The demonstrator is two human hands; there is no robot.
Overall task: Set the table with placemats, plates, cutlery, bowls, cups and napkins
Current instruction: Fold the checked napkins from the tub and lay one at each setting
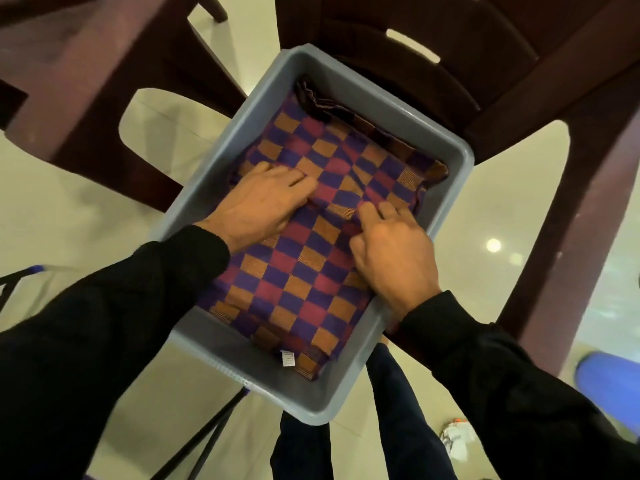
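Note:
A grey plastic tub (221, 157) holds a stack of folded checked cloths (298, 271) in purple, pink and orange; a white label shows at the near end. Both hands are inside the tub on the top cloth. My left hand (256, 202) lies on the cloth's left part with its fingertips curled into a fold near the middle. My right hand (391, 251) lies on the right part, its fingers bent and pinching the same raised fold. Darker cloths show beneath at the tub's far end.
A dark brown plastic chair (485, 81) stands behind the tub at the top right, and a second (79, 84) at the top left. The floor (62, 220) is pale and glossy. My legs (398, 427) are below the tub. A blue object (609, 379) lies at the right edge.

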